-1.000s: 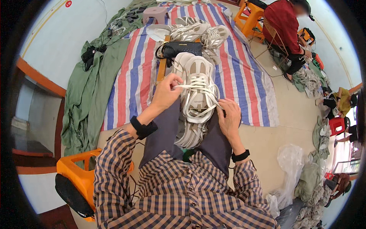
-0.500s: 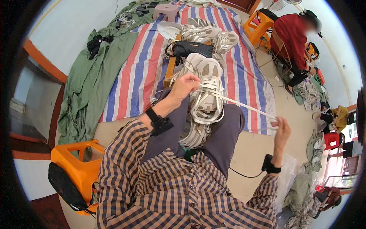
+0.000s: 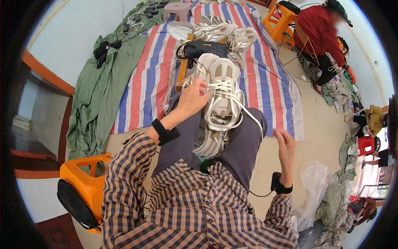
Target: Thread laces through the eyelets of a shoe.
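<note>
A white and beige sneaker (image 3: pixel 225 76) rests at my knees, toe pointing away, with white laces crossing its tongue. My left hand (image 3: pixel 194 98) is beside the sneaker's left side, fingers curled and pinched close to the lacing; whatever is in them is too small to make out. Off to the right of my knee, my right hand (image 3: pixel 285 146) is raised with its fingers apart, holding nothing. One loose shoelace (image 3: pixel 256 118) trails from the sneaker over my right knee. A second pale sneaker (image 3: pixel 204 66) sits against the first on its left.
More sneakers (image 3: pixel 213 31) lie beyond a black pouch (image 3: pixel 206 50) on a wooden frame (image 3: pixel 181 74). A striped sheet (image 3: pixel 141 83) covers the floor. An orange stool (image 3: pixel 85 174) stands at my left, a clear plastic bag (image 3: pixel 313 186) at my right. A person in red (image 3: pixel 317 31) sits at far right.
My right hand has let go of the shoelace and come inward and down; the lace, stretched tight before, now droops over my knee. My left hand has drawn slightly left from the lacing.
</note>
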### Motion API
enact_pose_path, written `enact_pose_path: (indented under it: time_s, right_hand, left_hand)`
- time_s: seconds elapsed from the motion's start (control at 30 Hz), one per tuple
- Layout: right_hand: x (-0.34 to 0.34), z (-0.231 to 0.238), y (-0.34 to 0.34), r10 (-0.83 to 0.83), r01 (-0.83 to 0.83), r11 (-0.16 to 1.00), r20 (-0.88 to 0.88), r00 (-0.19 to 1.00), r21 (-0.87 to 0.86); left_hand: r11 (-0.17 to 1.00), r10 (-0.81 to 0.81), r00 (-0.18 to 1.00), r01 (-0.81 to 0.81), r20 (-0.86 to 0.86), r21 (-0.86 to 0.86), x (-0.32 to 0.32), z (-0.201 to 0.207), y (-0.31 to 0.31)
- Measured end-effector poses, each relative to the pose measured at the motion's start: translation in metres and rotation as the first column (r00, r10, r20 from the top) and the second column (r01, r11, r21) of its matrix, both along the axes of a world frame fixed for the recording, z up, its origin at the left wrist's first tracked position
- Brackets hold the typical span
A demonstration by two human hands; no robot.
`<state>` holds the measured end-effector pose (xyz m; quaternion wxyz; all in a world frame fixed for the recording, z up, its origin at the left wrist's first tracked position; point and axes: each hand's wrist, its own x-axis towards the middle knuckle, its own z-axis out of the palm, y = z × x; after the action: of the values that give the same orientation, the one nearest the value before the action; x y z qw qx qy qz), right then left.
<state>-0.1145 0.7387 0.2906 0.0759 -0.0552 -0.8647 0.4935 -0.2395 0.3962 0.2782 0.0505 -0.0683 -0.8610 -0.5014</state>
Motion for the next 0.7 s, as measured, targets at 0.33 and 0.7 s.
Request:
enact_pose_path:
  time_s: [0.33,0.7]
  right_hand:
    - [-0.073,-0.004,-0.071,0.275,-0.246,0.955,-0.183,0.944,0.167]
    - [-0.086,0.004,-0.087,0.392,-0.389,0.917,-0.010,0.920,0.082]
  left_hand:
    - [1.000,0.021,0.943,-0.019,0.333,-0.009,-0.022,0.003,0.009]
    - [0.966,0.216,0.976,-0.215,-0.007,-0.145,-0.029,-0.025,0.008]
